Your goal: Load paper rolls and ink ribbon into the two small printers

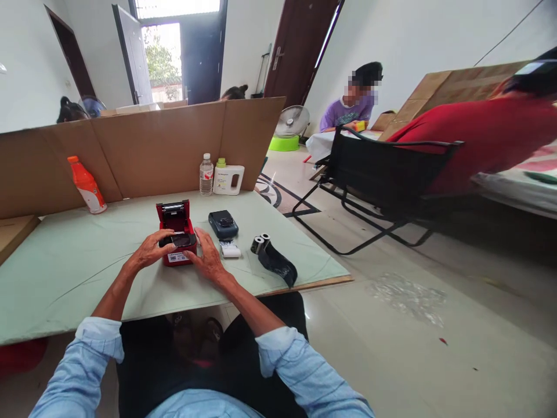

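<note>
A small red label printer (177,255) stands on the table with its black-lined lid raised. My left hand (150,248) grips its left side, fingers over the top edge. Against its right side lies my right hand (208,255), with the thumb at the front by a white sticker. What sits inside the printer is mostly hidden by my fingers. To the right is a dark blue-black handheld device (223,224), and in front of it a white paper roll (230,249). Farther right lie black ribbon rolls (278,264) with a loose strip trailing towards the table edge.
A cardboard screen (161,151) closes off the table's (104,278) back. Before it stand an orange bottle (87,186), a clear bottle (206,175) and a white jug (228,179). Right of the table are a black folding chair (374,174), a fan (292,123) and two people.
</note>
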Demonstrator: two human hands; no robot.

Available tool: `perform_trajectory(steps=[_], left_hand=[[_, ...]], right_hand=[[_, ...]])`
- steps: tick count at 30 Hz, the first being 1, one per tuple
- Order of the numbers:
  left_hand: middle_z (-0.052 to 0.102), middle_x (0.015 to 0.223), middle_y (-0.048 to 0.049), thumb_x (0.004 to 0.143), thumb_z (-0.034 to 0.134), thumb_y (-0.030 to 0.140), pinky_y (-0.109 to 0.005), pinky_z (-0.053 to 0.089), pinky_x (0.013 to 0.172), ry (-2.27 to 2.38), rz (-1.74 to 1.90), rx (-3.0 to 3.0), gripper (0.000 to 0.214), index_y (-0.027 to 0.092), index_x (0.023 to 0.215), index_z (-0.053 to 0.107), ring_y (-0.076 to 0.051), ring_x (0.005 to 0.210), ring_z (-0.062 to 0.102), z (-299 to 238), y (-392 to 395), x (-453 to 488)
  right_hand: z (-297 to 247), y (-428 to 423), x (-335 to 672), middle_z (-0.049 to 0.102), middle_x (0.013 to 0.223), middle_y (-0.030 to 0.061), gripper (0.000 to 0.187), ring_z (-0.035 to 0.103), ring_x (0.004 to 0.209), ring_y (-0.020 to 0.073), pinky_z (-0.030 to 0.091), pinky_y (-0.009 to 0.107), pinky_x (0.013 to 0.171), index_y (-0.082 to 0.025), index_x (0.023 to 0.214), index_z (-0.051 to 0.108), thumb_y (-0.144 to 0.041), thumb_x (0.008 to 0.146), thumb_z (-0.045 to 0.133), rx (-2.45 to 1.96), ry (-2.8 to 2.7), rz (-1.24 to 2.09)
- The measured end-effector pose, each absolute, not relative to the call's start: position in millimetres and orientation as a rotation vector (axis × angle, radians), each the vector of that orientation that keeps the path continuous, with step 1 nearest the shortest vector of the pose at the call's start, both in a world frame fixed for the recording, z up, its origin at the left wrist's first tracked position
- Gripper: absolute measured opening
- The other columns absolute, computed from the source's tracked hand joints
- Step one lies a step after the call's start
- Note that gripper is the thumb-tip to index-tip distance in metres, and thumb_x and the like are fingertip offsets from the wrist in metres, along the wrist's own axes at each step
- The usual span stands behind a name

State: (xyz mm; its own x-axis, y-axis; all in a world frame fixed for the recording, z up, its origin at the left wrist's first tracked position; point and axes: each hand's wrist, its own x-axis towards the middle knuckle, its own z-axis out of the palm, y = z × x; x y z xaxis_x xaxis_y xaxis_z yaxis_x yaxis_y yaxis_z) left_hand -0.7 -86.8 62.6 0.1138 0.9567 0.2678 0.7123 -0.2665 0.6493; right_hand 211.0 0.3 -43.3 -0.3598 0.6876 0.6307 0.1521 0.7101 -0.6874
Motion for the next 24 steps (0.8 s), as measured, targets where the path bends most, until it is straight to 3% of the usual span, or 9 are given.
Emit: perform_trajectory(steps=[4,9,14,20,24], left_hand=[[0.072,0.137,-0.0115,0.091,0.066,0.047,-0.048,0.048,0.117,1.613,0.973,2.013,0.043,0.022,0.125,0.076,-0.031,0.131,0.065,68.8,-76.9,-0.1],[0.07,0.13,-0.009,0.082,0.071,0.029,-0.044,0.053,0.111,1.641,1.029,2.103,0.032,0.024,0.112,0.08,-0.027,0.121,0.066,67.7,-59.9,-7.9],[0.063,0.125,-0.0096,0.078,0.071,0.024,-0.041,0.06,0.095,1.897,1.155,1.925,0.039,0.023,0.117,0.078,-0.026,0.115,0.064,55.2,-37.5,-26.7],[0.064,0.112,-0.0067,0.08,0.067,0.019,-0.044,0.053,0.11,1.975,1.197,1.872,0.032,0.025,0.107,0.082,-0.026,0.113,0.064,43.7,-11.1,-32.3],[0.06,0.121,-0.0084,0.073,0.067,0.016,-0.046,0.05,0.115,2.08,1.355,1.699,0.034,0.024,0.103,0.082,-0.028,0.117,0.063,35.3,0.4,-31.1]], right_hand=[[-12.6,12.9,209.9,0.066,0.143,0.0154,0.053,0.058,0.135,0.0315,0.046,0.051,0.117,-0.022,0.141,0.065,-0.045,0.094,0.074,-0.521,-1.941,0.585],[4.3,25.4,201.0,0.079,0.109,0.0089,0.022,0.069,0.106,0.0275,0.053,0.044,0.099,-0.024,0.109,0.08,-0.02,0.09,0.07,-0.493,-2.052,0.64],[-2.9,23.6,195.2,0.079,0.102,0.0061,0.027,0.067,0.099,0.0247,0.052,0.039,0.093,-0.022,0.099,0.078,-0.008,0.083,0.063,-0.571,-2.034,0.66],[-3.8,19.4,192.7,0.077,0.101,0.0062,0.028,0.065,0.099,0.0248,0.05,0.038,0.093,-0.022,0.097,0.075,-0.007,0.082,0.058,-0.586,-1.992,0.681],[-2.4,20.4,192.5,0.076,0.101,0.0058,0.026,0.064,0.1,0.025,0.05,0.038,0.092,-0.023,0.096,0.074,-0.008,0.083,0.058,-0.581,-1.999,0.687]])
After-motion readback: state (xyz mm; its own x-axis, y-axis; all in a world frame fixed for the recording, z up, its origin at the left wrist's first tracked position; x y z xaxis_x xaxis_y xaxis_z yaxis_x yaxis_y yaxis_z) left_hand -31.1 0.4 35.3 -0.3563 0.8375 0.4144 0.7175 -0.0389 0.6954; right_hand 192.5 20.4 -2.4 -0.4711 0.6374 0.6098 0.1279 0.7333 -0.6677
